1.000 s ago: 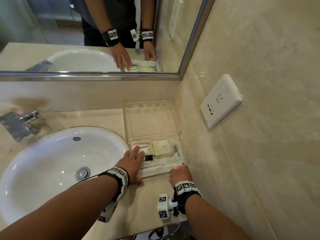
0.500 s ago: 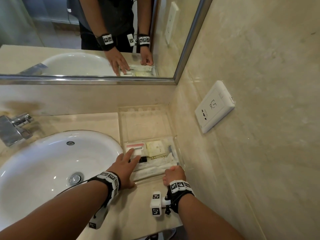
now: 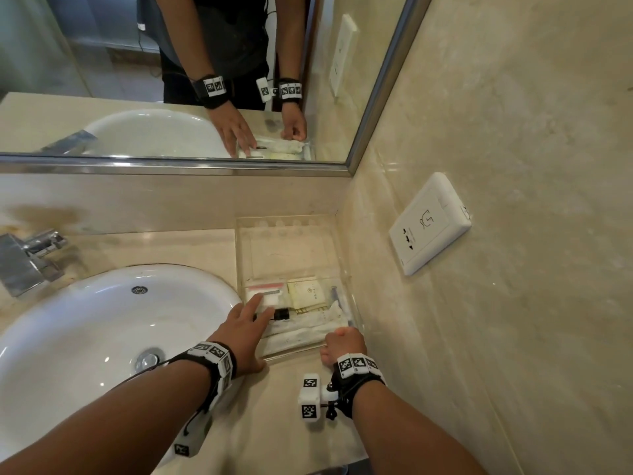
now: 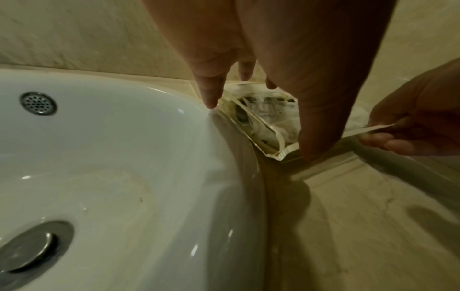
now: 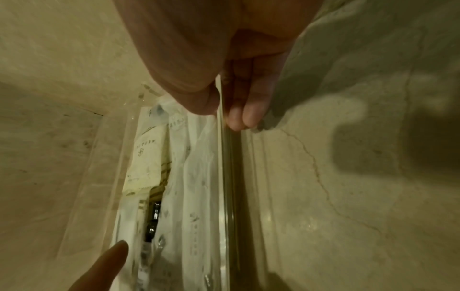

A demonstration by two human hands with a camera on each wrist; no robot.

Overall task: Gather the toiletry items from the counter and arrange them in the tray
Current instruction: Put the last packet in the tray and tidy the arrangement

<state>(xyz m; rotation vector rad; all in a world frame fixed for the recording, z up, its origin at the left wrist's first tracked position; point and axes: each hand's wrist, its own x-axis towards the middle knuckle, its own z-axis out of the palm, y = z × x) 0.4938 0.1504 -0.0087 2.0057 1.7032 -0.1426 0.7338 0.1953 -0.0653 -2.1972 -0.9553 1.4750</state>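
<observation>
A clear plastic tray (image 3: 291, 255) sits in the counter's back right corner. Its near half holds a pink-and-white packet (image 3: 265, 293), a yellowish sachet (image 3: 306, 294), long white wrapped packets (image 3: 301, 329) and a small black item (image 3: 281, 314). My left hand (image 3: 253, 313) lies with straight fingers over the tray's near left side, touching the packets. My right hand (image 3: 342, 344) pinches the tray's near rim (image 5: 222, 137) at the right corner, thumb inside and fingers (image 5: 239, 116) outside. The left wrist view shows the same rim (image 4: 368, 129) held by the right hand.
A white sink (image 3: 102, 337) with a drain plug (image 3: 148, 361) borders the tray on the left, and a chrome tap (image 3: 27, 258) stands behind it. The marble wall with a white socket plate (image 3: 428, 224) runs close along the right. A mirror (image 3: 171, 80) hangs above.
Both hands keep their places at the tray. Only the head view has shifted a little.
</observation>
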